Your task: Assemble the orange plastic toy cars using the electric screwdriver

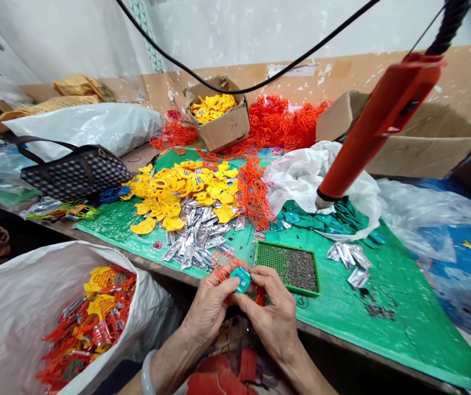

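My left hand (209, 303) pinches a small teal plastic piece (241, 279) with its thumb on top. An orange plastic lattice piece (223, 264) lies against it and sticks out past my left fingers. My right hand (271, 298) closes its fingertips on the right side of these same pieces. Both hands are above the table's front edge. Just beyond my right hand is a green tray (268, 259) with many small dark screws (301, 269). Past my left hand lie silvery strip-like parts (198, 233) and a pile of yellow plastic parts (186, 189).
A red electric screwdriver (377, 131) hangs over the table's right side. At lower left stands a white sack (25, 291) of orange and yellow pieces. Teal parts (342, 216) lie by a white bag (301, 170). Cardboard boxes (229, 129) and orange lattices (284, 123) line the wall.
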Tool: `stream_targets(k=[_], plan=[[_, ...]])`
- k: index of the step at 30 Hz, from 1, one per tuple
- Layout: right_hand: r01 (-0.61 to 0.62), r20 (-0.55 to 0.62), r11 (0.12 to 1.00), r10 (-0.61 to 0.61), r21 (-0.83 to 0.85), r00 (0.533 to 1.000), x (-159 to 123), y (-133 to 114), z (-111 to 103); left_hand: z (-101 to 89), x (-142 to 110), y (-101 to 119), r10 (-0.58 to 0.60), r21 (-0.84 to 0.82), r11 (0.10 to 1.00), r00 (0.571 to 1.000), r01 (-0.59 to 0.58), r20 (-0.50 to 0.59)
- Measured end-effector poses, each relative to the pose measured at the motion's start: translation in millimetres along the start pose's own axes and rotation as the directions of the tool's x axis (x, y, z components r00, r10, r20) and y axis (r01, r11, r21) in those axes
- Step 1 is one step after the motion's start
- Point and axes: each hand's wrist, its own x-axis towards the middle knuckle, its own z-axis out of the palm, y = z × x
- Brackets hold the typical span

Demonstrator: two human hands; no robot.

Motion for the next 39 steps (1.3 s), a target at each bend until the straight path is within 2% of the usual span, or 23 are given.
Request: stream_targets(k=[7, 12, 15, 20, 23, 24, 25, 26, 28, 29, 30, 31, 32, 34, 35, 36, 38, 39], plan=[[0.105, 0.079, 0.992, -0.099, -0.071, 0.992, 0.0, 5.0, -0.2, -2.6, 3.9, -0.2, 0.113, 0.094, 0.989, 0.993, -0.114, 0.014], [0.067, 0.113, 0.994, -0.057, -0.090, 0.992, -1.7, 6.8, -4.9, 0.6, 5.3, 3.4, 0.066, 0.081, 0.994, 0.998, -0.067, 0.005], [0.037, 0.075, 0.993, -0.029, -0.113, 0.997, -2.0, 7.5, -7.3, 3.0, 6.9, 5.1, 0.071, 0.084, 0.994, 0.997, -0.070, -0.001], [0.105, -0.015, 0.986, -0.107, -0.128, 0.994, 0.6, 5.6, -1.9, 3.8, 12.9, 4.0, 0.052, 0.074, 0.996, 0.999, -0.051, -0.004], [0.030, -0.016, 0.997, -0.031, -0.069, 0.999, 8.1, 0.3, -0.5, 3.7, 16.0, 5.4, 0.062, 0.079, 0.995, 0.998, -0.061, -0.001], [-0.009, 0.027, 0.999, 0.010, -0.039, 1.000, 12.3, -2.0, -3.6, 3.6, 16.3, 7.0, 0.064, 0.081, 0.995, 0.998, -0.063, -0.008], [-0.059, 0.116, 0.998, 0.060, -0.012, 0.991, 17.5, -4.3, -9.3, 3.2, 16.3, 9.3, 0.058, 0.082, 0.995, 0.998, -0.056, -0.019], [-0.115, 0.241, 0.993, 0.110, 0.010, 0.964, 23.8, -6.2, -18.1, 2.5, 15.9, 12.1, 0.044, 0.084, 0.996, 0.998, -0.041, -0.036], [-0.238, 0.498, 0.971, 0.197, 0.019, 0.844, 40.0, -7.9, -44.4, 0.4, 14.5, 18.1, -0.002, 0.083, 0.997, 0.997, 0.008, -0.072], [-0.270, 0.552, 0.963, 0.216, 0.017, 0.805, 50.0, -7.1, -61.0, -0.8, 13.7, 20.9, -0.026, 0.082, 0.996, 0.996, 0.033, -0.084], [-0.292, 0.478, 0.956, 0.250, 0.015, 0.842, 61.5, -5.0, -78.8, -1.9, 13.0, 23.1, -0.045, 0.083, 0.995, 0.995, 0.053, -0.091], [-0.295, 0.300, 0.956, 0.282, -0.002, 0.912, 74.7, -1.5, -97.0, -2.5, 12.4, 24.7, -0.060, 0.082, 0.994, 0.994, 0.068, -0.091], [-0.277, 0.088, 0.960, 0.280, -0.041, 0.956, 89.4, 3.0, -114.5, -2.6, 12.0, 25.6, -0.071, 0.082, 0.994, 0.994, 0.078, -0.084], [-0.225, -0.210, 0.971, 0.204, -0.079, 0.956, 123.5, 14.5, -143.4, -1.0, 12.0, 25.3, -0.096, 0.086, 0.991, 0.995, 0.099, -0.041], [-0.138, -0.280, 0.989, 0.118, -0.052, 0.953, 142.2, 20.5, -153.3, 0.5, 12.2, 24.5, -0.111, 0.092, 0.989, 0.994, 0.112, -0.008], [-0.051, -0.289, 0.999, 0.048, -0.003, 0.956, 161.4, 26.2, -159.6, 2.1, 12.6, 23.4, -0.127, 0.100, 0.987, 0.992, 0.124, 0.026], [0.048, -0.239, 0.990, -0.016, 0.129, 0.971, 198.4, 34.8, -161.6, 5.0, 13.4, 21.5, -0.164, 0.118, 0.981, 0.983, 0.155, 0.079], [0.037, -0.201, 0.977, 0.006, 0.209, 0.980, 215.0, 37.2, -158.0, 5.9, 13.6, 20.8, -0.184, 0.126, 0.977, 0.978, 0.171, 0.098]])
